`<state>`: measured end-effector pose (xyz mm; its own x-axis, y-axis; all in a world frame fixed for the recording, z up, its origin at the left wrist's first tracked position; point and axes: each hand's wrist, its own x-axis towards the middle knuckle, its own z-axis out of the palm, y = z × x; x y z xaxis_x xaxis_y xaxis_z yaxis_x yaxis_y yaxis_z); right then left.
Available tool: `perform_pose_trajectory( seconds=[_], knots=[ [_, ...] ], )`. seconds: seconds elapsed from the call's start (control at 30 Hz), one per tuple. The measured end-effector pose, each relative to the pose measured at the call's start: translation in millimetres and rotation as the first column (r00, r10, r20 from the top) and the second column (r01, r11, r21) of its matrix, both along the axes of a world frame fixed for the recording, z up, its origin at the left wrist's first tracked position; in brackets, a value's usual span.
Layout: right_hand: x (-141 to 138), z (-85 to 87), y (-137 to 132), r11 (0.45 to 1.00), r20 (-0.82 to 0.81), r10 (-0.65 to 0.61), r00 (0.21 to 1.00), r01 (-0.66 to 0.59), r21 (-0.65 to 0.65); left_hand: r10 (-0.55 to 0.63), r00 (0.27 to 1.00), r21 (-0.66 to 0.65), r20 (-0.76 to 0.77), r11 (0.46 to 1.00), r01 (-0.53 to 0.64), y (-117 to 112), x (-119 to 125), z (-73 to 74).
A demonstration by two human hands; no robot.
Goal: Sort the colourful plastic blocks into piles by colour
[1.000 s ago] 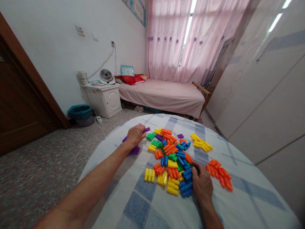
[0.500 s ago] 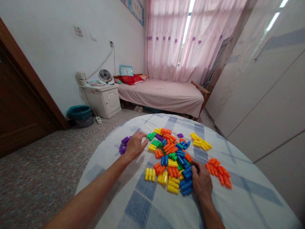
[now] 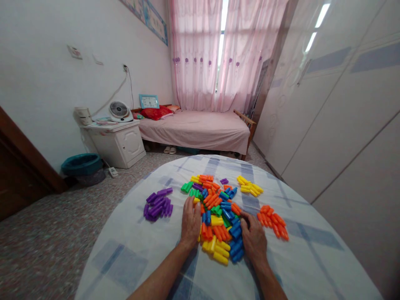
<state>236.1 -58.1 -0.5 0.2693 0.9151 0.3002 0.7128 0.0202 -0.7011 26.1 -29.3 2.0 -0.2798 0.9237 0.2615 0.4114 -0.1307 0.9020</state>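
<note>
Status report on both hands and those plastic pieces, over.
Left hand at left edge of mixed pile; right hand beside blue pieces; grips unclear. Purple pieces grouped apart, left. Left hand hides part of the pile.

Left hand (image 3: 191, 223) has moved against mixed pile (image 3: 216, 220).

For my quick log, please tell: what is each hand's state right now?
Left hand: open, beside the multicolored toy block pile.
Right hand: partly curled beside blue bullet-shaped toy blocks; grip cannot be told.
</note>
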Motion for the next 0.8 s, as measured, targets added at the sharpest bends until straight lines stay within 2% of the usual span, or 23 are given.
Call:
perform_pose_trajectory(
  seconds=[0.13, 0.2, 0.4, 0.53, 0.8],
  knots=[
    [0.8, -3.8, 0.6, 1.0, -0.035, -0.003, 0.999, 0.004, 0.027, 0.066, 0.984, 0.087, 0.166, 0.993, -0.081, 4.8, -7.0, 0.8],
    [0.2, -3.4, -0.2, 0.999, -0.056, -0.008, 0.998, 0.01, 0.031, 0.071, 0.978, 0.113, 0.197, 0.989, -0.095, 8.4, -15.0, 0.2],
    [-2.3, -0.9, -3.3, 1.0, -0.109, -0.022, 0.994, 0.024, 0.02, 0.084, 0.971, 0.059, 0.222, 0.993, -0.099, 18.1, -24.2, -1.6],
    [-2.6, -0.8, -4.8, 0.999, -0.128, -0.039, 0.991, 0.043, 0.023, 0.046, 0.975, 0.083, 0.215, 0.994, -0.066, 17.4, -22.9, -3.0],
    [-2.9, 4.3, -6.9, 0.998, -0.2, -0.056, 0.978, 0.054, -0.014, 0.055, 0.97, 0.073, 0.238, 0.995, -0.075, 18.0, -23.6, -0.9]
  ],
)
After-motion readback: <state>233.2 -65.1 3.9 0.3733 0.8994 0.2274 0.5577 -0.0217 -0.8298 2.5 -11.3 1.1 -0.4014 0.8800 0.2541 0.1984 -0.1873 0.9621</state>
